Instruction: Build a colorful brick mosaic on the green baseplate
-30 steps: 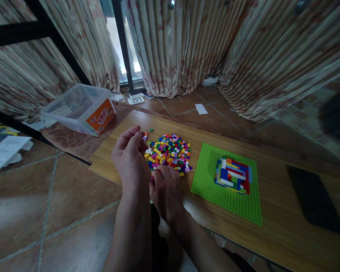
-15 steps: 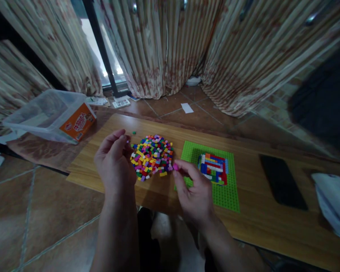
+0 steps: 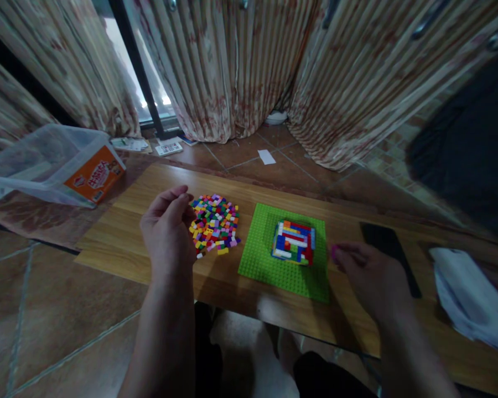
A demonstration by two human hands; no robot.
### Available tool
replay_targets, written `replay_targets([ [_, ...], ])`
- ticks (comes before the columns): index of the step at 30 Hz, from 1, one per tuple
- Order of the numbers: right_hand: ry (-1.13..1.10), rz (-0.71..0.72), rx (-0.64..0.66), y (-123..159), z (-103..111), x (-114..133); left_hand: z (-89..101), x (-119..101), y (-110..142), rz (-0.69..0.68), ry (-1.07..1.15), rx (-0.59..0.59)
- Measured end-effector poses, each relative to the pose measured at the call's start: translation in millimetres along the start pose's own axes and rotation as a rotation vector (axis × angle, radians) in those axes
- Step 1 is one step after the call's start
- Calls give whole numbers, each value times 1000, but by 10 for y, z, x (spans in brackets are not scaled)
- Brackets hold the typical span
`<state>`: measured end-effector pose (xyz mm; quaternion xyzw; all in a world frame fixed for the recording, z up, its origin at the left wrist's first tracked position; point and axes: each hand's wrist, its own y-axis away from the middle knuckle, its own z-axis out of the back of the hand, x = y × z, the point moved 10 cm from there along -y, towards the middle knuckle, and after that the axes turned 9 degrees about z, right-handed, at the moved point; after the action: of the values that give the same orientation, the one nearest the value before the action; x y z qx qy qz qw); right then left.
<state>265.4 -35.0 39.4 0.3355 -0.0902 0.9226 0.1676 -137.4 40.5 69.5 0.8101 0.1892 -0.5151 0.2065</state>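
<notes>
My right hand [image 3: 375,279] pinches a small magenta toy brick [image 3: 334,252] between thumb and fingertips, just past the right edge of the green baseplate [image 3: 257,237]. On that plate stands a block built of red, white, blue, green and yellow bricks [image 3: 294,243]. At the left edge of a pile of loose coloured bricks [image 3: 216,224], my left hand [image 3: 168,229] is raised with its fingers curled together. Whatever its fingertips hold, if anything, is hidden from me.
A clear plastic bin [image 3: 58,166] with an orange label stands left of the wooden table [image 3: 124,232]. Right of the baseplate lie a flat black object [image 3: 392,249] and a white-and-grey packet [image 3: 473,293]. Curtains [image 3: 207,72] hang behind.
My right hand has moved right, from beside the brick pile across to the baseplate's far side, carrying the magenta brick. My left hand stays by the pile. The view has shifted slightly right.
</notes>
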Motion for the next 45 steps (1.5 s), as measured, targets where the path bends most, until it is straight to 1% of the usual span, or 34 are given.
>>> replay_targets([
  [2, 26, 18, 54, 27, -64, 50, 12, 8, -2, 4, -2, -14],
  [4, 63, 46, 70, 63, -113, 148, 17, 12, -2, 7, -5, -17],
  [8, 176, 86, 56, 111, -164, 301, -1, 18, 6, 11, -14, 1],
  [11, 209, 103, 60, 124, -222, 347, -5, 24, 12, 19, -26, 0],
  [14, 240, 119, 37, 119, -245, 375, -9, 24, 12, 23, -40, 2],
  [18, 202, 83, 5, 96, -236, 350, -7, 26, 13, 23, -49, 2],
  [21, 160, 68, 7, 85, -235, 338, -10, 40, 15, 28, -31, 11],
  [28, 179, 119, 43, 54, -242, 324, 4, 53, 13, 27, -32, 14],
  [33, 107, 87, 76, 29, -311, 217, -1, 63, 5, 26, -13, 25],
  [38, 186, 108, 121, 8, -387, 183, -6, 75, 7, 33, -4, 26],
  [45, 320, 214, 173, 9, -492, 227, -5, 85, 14, 40, -26, 20],
])
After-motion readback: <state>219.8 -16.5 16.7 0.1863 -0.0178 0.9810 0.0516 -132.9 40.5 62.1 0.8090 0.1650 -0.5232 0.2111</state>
